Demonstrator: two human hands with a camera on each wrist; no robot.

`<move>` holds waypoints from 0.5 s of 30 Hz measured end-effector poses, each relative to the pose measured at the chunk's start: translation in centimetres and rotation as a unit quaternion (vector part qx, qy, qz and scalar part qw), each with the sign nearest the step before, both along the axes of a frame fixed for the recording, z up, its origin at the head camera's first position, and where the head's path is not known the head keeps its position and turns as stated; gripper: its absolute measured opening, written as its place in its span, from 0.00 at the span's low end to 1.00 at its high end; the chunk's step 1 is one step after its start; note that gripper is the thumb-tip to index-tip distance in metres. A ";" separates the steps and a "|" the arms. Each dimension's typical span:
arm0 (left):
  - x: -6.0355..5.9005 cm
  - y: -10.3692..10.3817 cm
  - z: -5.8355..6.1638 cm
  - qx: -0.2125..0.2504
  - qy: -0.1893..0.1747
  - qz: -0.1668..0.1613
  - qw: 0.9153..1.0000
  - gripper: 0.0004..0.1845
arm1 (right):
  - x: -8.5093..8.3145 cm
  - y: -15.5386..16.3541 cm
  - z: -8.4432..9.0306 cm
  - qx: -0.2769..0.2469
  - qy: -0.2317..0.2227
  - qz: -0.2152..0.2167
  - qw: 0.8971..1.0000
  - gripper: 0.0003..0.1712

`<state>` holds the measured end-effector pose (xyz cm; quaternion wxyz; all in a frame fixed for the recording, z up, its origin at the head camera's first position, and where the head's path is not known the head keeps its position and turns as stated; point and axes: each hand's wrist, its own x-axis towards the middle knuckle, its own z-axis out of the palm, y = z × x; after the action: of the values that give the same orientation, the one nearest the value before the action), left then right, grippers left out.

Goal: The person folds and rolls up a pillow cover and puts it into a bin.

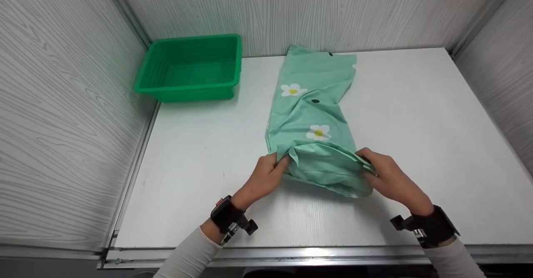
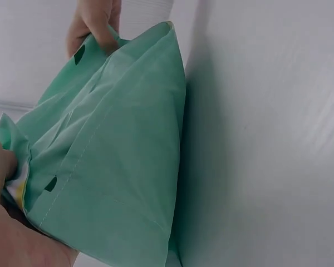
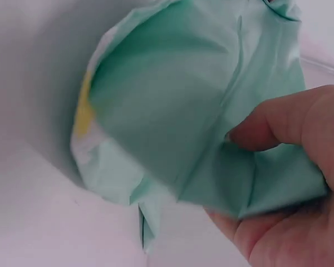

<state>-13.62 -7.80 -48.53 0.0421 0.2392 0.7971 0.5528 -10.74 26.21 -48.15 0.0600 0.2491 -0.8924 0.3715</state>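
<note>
Left hand (image 1: pixel 266 176) and right hand (image 1: pixel 385 174) each pinch the near end of the floral pillowcase (image 1: pixel 312 115), first fold begun, far length still flat.

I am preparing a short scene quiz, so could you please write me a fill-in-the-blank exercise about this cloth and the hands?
1. The left hand and right hand both grip the near end of the ____ cloth.
2. The cloth is printed with white ____.
3. The green basin stands at the table's far ____ corner.
4. The basin holds ____.

Missing words: green; flowers; left; nothing
</note>
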 end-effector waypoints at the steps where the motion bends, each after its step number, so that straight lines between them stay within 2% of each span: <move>1: -0.1 -0.1 0.0 0.005 -0.009 0.007 1.000 0.21 | 0.0 0.3 -0.1 -0.010 0.002 -0.002 1.000 0.23; 4: -0.3 -0.2 -0.2 0.020 -0.034 0.021 0.999 0.21 | 0.2 1.0 -0.4 -0.040 -0.005 -0.020 0.999 0.19; 9: -0.6 -0.5 -0.5 0.042 -0.087 0.028 0.995 0.20 | 0.6 1.5 -0.8 -0.092 -0.028 -0.077 0.992 0.09; 13: -0.8 -0.6 -0.8 0.056 -0.142 0.039 0.987 0.15 | 0.7 1.3 -0.8 -0.135 -0.046 -0.115 0.983 0.04; 15: -0.8 -0.6 -0.9 0.053 -0.174 0.047 0.982 0.17 | 0.5 1.0 -0.7 -0.146 -0.051 -0.128 0.980 0.05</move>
<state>-14.47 -8.44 -49.47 0.1412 0.1034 0.7579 0.6285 -10.25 27.24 -48.85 0.0978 0.1021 -0.8547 0.4995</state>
